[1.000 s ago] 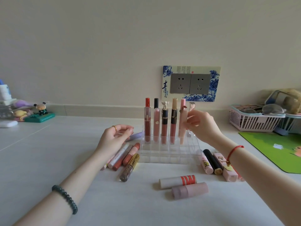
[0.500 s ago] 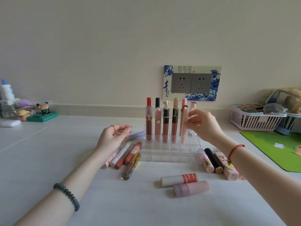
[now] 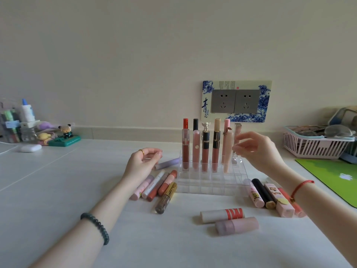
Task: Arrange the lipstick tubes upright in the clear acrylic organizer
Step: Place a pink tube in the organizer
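My right hand (image 3: 257, 151) hovers at the organizer (image 3: 210, 182), fingers loosely spread and pinched on nothing, just in front of a pale tube (image 3: 237, 136) standing at the back row's right end. My left hand (image 3: 144, 161) rests at nine o'clock from the organizer, fingers curled in a loose, empty cup, its fingertips beside a lilac tube (image 3: 168, 163) lying on the bench (image 3: 58, 190).

Six tubes stand upright along the back row: a red-capped one (image 3: 185, 146), a black-capped pink one (image 3: 195, 147), one topped with a small white figure (image 3: 205, 147), a cream-capped one (image 3: 216, 146), a pink one (image 3: 226, 146) and the pale tube. The front rows hold none.

A cluster of five tubes (image 3: 156, 187) lies at seven o'clock from the organizer, four more (image 3: 270, 196) at four o'clock, and two stubby tubes (image 3: 229, 220) at six o'clock, nearest me.

A pink basket (image 3: 316, 147) sits at three o'clock, a green mat (image 3: 332, 175) beside it.
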